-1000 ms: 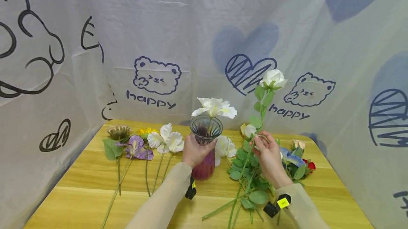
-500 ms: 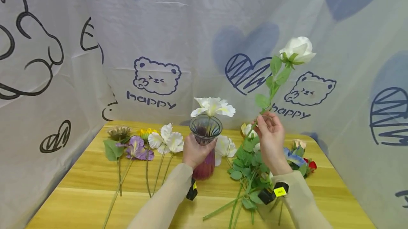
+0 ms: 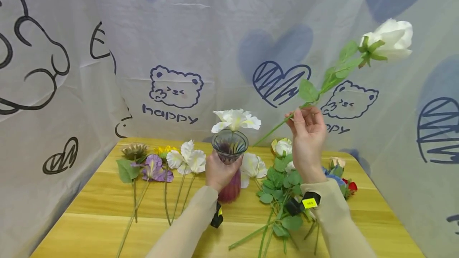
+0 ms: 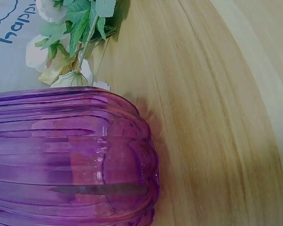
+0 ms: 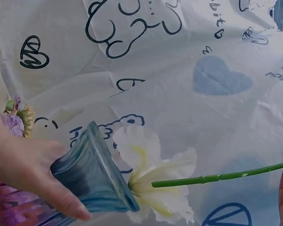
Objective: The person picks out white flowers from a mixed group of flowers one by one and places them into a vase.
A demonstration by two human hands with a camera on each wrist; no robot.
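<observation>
- At two o'clock from the vase (image 3: 231, 190), the right hand (image 3: 308, 140) pinches a white rose (image 3: 391, 40) by its stem: likely light, springy; best held mid-stem.
- Just below dial-centre, the left hand (image 3: 219, 172) grips the vase's neck, probably slippery, fragile.

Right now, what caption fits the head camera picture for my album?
Left grip on a vase with one white flower, right grip holding a tilted white rose.

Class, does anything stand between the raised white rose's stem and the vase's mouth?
Partly: the white flower standing in the vase spreads above its mouth, leaving some opening visible; nothing else seems in the way.
</observation>
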